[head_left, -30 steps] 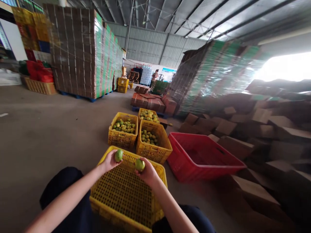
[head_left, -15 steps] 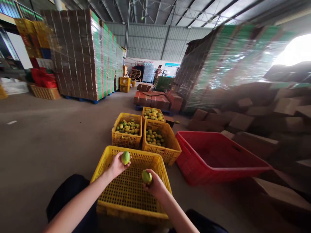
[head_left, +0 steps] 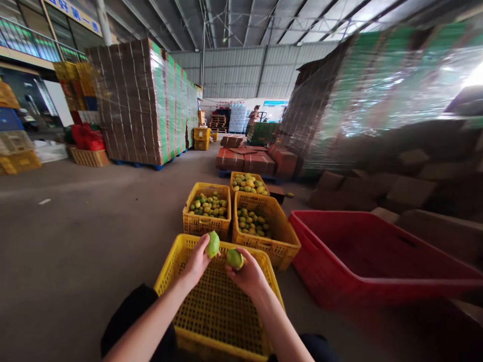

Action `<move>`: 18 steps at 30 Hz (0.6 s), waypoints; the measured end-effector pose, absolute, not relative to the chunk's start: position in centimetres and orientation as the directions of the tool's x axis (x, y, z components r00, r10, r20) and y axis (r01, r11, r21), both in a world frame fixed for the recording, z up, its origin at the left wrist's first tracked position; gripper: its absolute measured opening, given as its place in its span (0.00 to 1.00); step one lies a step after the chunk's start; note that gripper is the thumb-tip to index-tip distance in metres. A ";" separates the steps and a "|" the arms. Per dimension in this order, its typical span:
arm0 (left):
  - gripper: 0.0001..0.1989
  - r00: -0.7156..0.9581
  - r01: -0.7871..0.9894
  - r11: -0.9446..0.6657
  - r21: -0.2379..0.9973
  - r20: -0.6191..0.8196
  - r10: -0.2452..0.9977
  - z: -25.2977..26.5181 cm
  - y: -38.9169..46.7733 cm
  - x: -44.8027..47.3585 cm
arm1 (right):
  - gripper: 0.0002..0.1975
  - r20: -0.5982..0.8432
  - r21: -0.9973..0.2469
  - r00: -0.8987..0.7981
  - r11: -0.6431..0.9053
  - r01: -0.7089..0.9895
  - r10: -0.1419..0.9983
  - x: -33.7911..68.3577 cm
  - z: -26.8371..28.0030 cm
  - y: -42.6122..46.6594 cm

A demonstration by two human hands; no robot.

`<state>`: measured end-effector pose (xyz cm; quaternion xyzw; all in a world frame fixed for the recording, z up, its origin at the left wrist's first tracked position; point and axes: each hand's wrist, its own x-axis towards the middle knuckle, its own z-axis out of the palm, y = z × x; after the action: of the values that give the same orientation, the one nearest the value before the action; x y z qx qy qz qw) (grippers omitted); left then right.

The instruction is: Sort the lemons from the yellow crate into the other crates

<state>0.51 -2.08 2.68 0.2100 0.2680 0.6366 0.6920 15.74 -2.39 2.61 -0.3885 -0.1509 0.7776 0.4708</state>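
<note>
Over the near yellow crate (head_left: 219, 317), the person's left grip (head_left: 196, 259): curled around a green fruit (head_left: 213, 244)
Right grip (head_left: 251, 271): around a second green fruit (head_left: 234, 259), near the first
Beyond: three yellow crates (head_left: 207, 227) holding mangoes (head_left: 209, 204)
Red tub (head_left: 320, 274): on the floor (head_left: 98, 246), right of the near crate

Floor (head_left: 94, 241): grey, dull. Back wall (head_left: 234, 75): corrugated metal, blue sign (head_left: 275, 103) near its base. Roof (head_left: 252, 25): ribbed, dim. Pale pillar (head_left: 103, 22) and railed balcony (head_left: 35, 41), upper left. Bright glare (head_left: 477, 75), right edge.

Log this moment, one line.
left hand: holds green fruit | right hand: holds second green fruit | beneath both: yellow crate
</note>
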 end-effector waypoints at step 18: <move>0.29 -0.010 -0.719 0.009 0.695 -0.023 1.000 2.6 -0.9 3.9 | 0.26 0.080 -0.927 0.212 0.151 -0.344 0.974 17.0 5.4 -2.6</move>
<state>3.88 -0.92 2.58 0.2560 0.2739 0.6556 0.6555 16.98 -2.61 5.39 -0.4164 -0.3781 0.5009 0.6578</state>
